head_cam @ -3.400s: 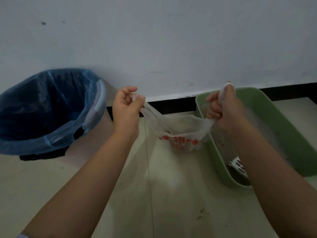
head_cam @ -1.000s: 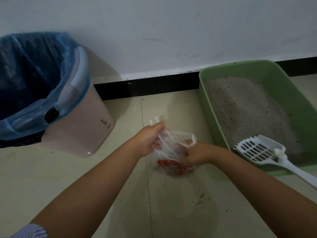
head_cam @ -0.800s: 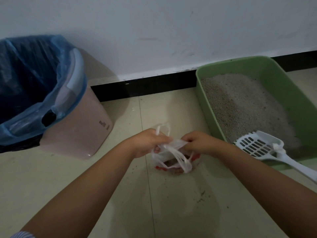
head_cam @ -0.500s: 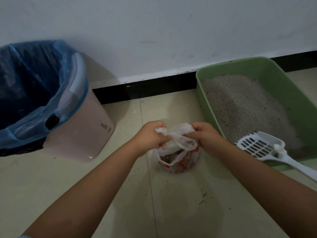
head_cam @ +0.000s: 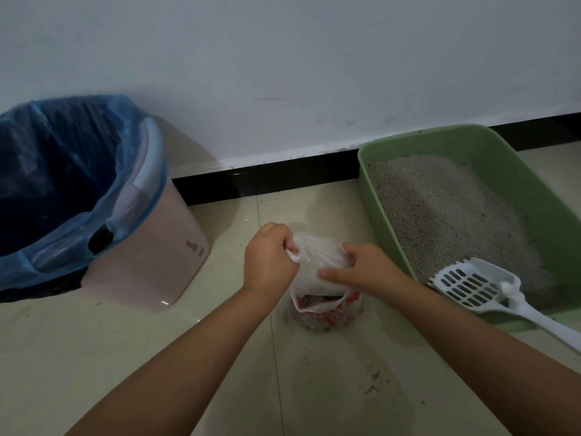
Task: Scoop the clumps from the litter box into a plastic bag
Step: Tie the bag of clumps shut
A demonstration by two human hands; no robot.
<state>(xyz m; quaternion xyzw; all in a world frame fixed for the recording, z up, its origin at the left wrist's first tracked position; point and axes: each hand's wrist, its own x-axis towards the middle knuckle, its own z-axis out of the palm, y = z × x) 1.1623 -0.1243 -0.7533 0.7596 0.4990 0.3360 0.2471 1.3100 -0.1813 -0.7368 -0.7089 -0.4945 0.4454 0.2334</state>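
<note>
The plastic bag (head_cam: 317,278) on the floor (head_cam: 94,357) is gripped at its handles by the left hand (head_cam: 270,261) and right hand (head_cam: 361,267); the litter box (head_cam: 534,196) lies at three o'clock, scoop (head_cam: 478,286) resting inside

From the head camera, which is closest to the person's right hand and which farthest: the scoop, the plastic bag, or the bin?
From the right hand:
1. Plastic bag, gripped by it, on the floor in the middle.
2. White scoop, to its right, resting in the green litter box.
3. Pink bin, far left, beyond the left hand.
</note>
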